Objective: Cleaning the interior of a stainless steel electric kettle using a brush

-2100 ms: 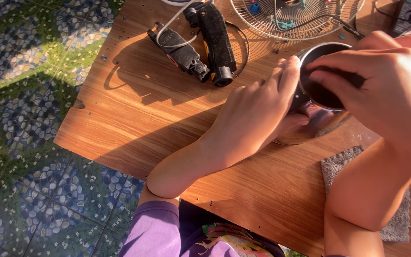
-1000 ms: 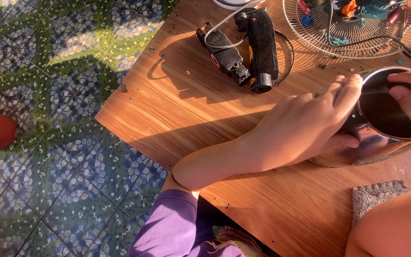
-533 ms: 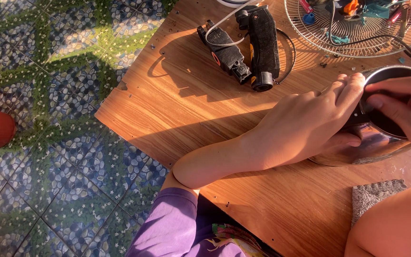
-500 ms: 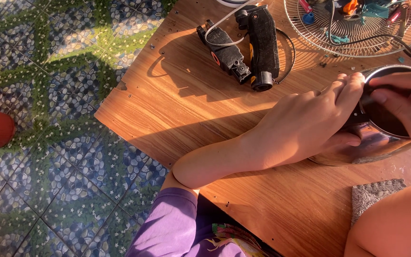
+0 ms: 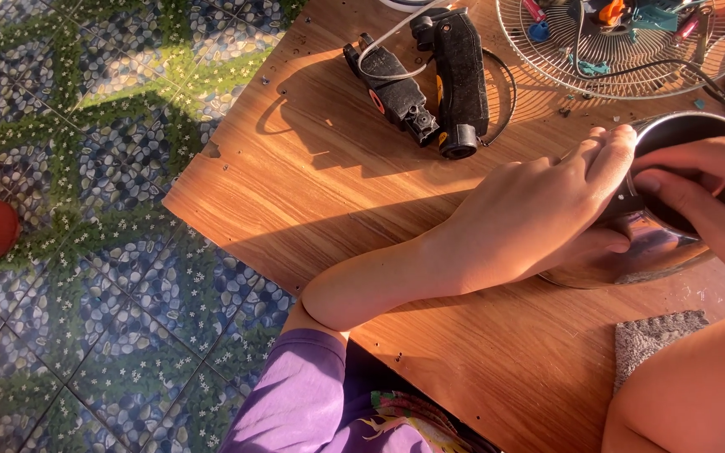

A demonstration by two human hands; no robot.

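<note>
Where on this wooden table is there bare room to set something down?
Bare wood runs along the table's left edge, between the black tools and the left forearm. A smaller patch lies between that forearm and the grey cloth. It is crowded around the wire fan guard and metal pot, held by both hands.

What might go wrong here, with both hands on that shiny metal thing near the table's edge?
The left hand steadies the round metal housing while the right hand reaches inside; its fingers might get pinched or scraped there. The black tools trail cords that a forearm might snag. Tiny loose bits near the fan grille could roll off the table.
</note>
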